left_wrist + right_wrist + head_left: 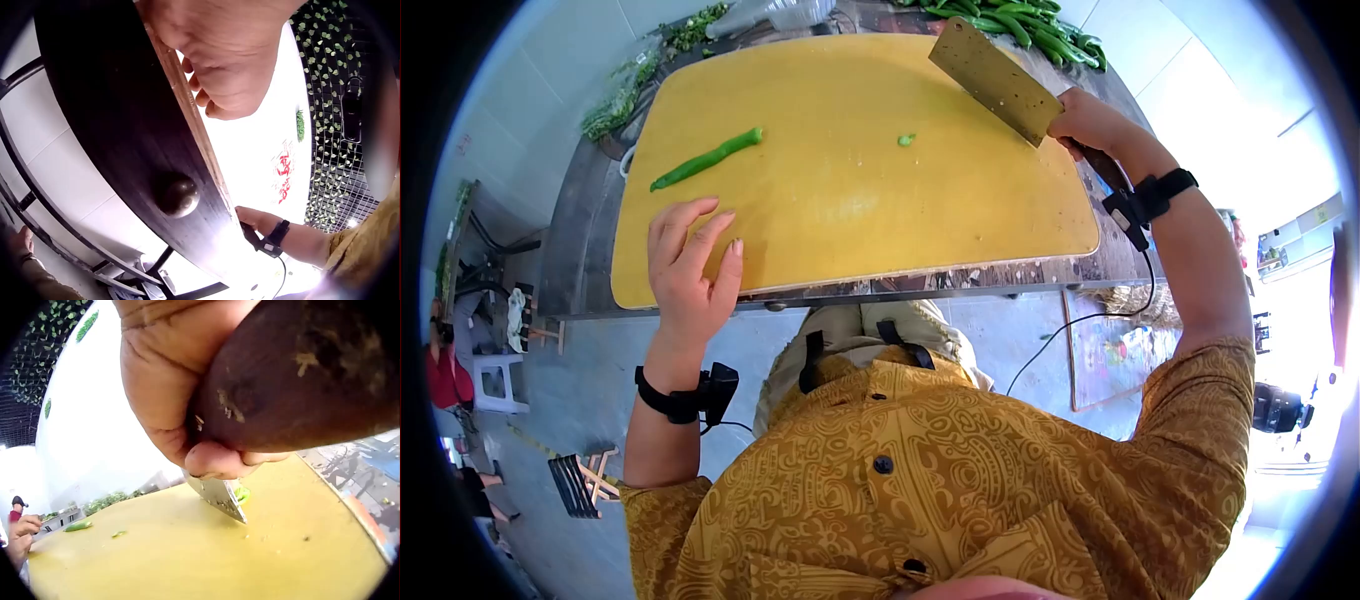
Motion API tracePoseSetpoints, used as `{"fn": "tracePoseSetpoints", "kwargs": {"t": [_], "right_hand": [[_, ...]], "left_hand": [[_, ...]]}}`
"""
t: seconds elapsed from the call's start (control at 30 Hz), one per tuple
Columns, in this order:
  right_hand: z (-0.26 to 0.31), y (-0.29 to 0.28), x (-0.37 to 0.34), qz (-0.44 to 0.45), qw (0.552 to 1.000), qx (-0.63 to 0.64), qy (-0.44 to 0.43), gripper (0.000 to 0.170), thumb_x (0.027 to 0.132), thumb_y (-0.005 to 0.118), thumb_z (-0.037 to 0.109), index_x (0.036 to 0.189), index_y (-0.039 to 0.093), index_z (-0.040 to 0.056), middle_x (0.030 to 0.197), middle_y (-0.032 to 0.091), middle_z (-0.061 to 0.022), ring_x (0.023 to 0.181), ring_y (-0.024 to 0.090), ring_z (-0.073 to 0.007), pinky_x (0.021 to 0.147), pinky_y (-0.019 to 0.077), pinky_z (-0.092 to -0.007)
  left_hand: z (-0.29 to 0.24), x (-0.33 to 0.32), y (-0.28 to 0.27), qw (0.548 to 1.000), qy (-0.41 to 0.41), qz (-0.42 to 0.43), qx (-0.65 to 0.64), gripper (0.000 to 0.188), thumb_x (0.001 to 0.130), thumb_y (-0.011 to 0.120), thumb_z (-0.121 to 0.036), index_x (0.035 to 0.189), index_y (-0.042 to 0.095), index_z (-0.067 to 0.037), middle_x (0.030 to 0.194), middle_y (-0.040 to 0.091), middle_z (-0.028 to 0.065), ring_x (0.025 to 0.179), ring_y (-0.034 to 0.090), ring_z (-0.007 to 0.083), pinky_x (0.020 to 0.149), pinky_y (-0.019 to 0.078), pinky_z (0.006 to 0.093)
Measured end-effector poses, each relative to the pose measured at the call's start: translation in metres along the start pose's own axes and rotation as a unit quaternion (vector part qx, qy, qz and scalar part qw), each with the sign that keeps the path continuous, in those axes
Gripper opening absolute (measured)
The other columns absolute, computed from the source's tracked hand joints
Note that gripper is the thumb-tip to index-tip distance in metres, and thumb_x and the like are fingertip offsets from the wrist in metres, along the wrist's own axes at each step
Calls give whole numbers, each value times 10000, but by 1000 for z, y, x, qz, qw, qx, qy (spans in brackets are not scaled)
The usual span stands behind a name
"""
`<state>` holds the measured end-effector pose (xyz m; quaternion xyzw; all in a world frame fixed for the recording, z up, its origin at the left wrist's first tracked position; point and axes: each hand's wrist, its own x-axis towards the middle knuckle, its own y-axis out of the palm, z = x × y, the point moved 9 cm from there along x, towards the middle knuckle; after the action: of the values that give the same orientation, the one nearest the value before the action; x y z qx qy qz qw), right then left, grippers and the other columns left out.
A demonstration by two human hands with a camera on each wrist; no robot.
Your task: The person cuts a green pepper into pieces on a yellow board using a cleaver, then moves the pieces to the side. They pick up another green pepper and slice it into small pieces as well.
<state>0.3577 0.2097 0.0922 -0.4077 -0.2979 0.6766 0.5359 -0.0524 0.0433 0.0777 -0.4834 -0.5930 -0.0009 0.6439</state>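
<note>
On the yellow cutting board (820, 225) a green chili pepper (707, 160) lies at the left, stem end pointing right. A small cut pepper piece (906, 140) sits near the middle. My left hand (690, 265), fingers spread and slightly bent, is over the board's near left edge, below the pepper and holding nothing. My right hand (1090, 122) grips a cleaver (995, 85) at the board's right side, its broad blade slanting toward the far edge. In the right wrist view, the dark wooden handle (294, 381) fills the palm, and bits cling to the blade (222, 499).
Several green peppers (1025, 25) are heaped behind the board at the right. Leafy greens (615, 100) and a clear plastic container (800, 12) stand along the far left. The dark table (570, 235) extends past the board. A cable (1090, 318) hangs from my right wrist.
</note>
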Motion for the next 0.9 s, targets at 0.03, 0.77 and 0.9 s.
{"fn": "tracePoseSetpoints", "kwargs": {"t": [0.03,0.77,0.9], "right_hand": [[-1,-2,5,-17,1000,2,-8,168,709,584,58,577,535,-33,490,527,-100,389,536,-187,386,408,-314],[23,24,-9,69,990,117,33,166,775,633,70,694,542,-43,555,552,-88,399,524,-155,388,415,-298],[-7,-3,-4,-18,992,115,45,156,778,623,69,727,527,-43,560,547,-93,391,515,-154,381,400,-298]], "left_hand": [[3,-2,2,1000,-16,-3,-7,231,788,654,-45,1016,663,-6,1159,590,117,1087,526,312,925,431,400],[8,-5,2,999,-52,-1,-9,244,750,680,-81,987,673,-23,1140,591,112,1096,504,321,935,415,415],[7,-5,2,998,-53,-4,-15,242,752,680,-91,983,673,-20,1137,592,110,1093,504,323,931,415,416]]}}
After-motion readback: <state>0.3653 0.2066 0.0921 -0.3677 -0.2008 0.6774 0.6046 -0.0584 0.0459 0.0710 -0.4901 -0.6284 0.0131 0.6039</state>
